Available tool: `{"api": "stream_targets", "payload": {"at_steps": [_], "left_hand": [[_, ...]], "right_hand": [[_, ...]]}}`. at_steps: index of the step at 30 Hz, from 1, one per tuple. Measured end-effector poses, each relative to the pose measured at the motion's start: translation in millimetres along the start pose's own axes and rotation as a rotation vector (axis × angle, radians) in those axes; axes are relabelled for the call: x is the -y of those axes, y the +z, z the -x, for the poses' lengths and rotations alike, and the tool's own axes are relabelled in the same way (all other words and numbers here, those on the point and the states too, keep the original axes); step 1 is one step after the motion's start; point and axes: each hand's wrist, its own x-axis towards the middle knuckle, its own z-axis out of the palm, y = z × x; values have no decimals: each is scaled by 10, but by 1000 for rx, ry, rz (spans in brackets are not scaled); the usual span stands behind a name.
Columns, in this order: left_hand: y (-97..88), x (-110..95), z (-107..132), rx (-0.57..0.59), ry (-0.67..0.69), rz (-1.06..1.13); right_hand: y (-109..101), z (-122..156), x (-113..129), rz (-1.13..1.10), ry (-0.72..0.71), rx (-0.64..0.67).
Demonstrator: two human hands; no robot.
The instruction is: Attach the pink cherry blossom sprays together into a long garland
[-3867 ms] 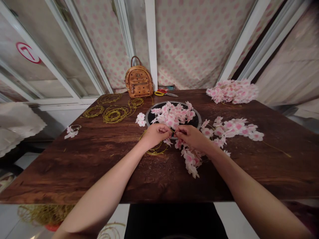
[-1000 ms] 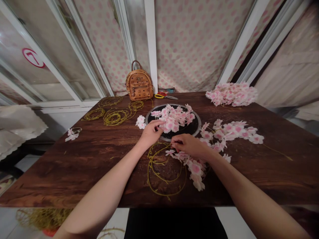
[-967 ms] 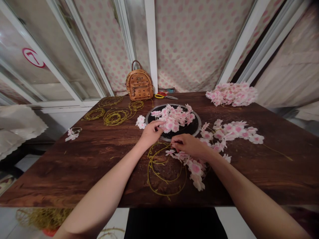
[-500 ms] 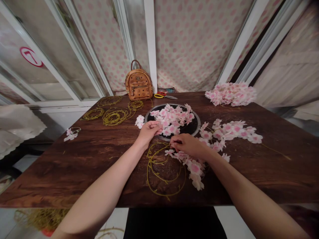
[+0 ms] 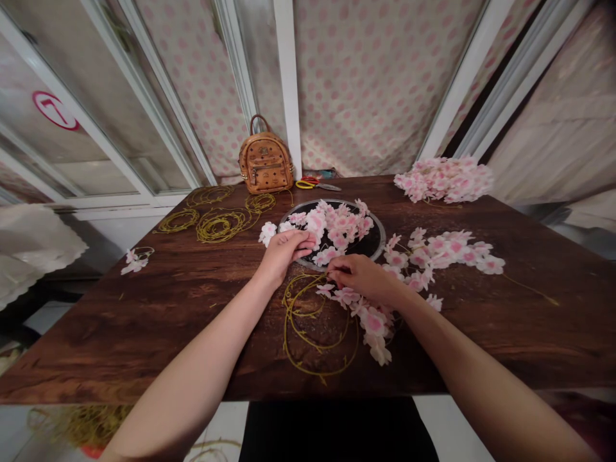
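Bare left hand (image 5: 283, 255), bare right hand (image 5: 362, 276), long bare forearms (image 5: 192, 372), black clothing at the lap (image 5: 337, 430)

Relative to the earlier frames, the left hand (image 5: 283, 251) has separated from the right hand (image 5: 360, 276) and now rests on the pink blossom cluster (image 5: 339, 234) at the near edge of the black round tray (image 5: 382, 240). The yellow wire (image 5: 285, 333), previously a small coil, now lies opened in wide loops on the counter (image 5: 144, 333).
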Motion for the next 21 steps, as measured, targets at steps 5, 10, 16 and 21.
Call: {"api": "stream_targets", "payload": {"at_steps": [5, 10, 16, 21], "left_hand": [[2, 4, 5, 67, -35, 58], [23, 37, 32, 64, 9, -82], [72, 117, 48, 83, 228, -428], [85, 145, 50, 136, 249, -407]], "right_hand": [[-3, -1, 3, -8, -9, -17], [3, -21, -24, -33, -5, -83], [-19, -19, 1, -91, 27, -210], [-47, -9, 30, -93, 41, -271]]}}
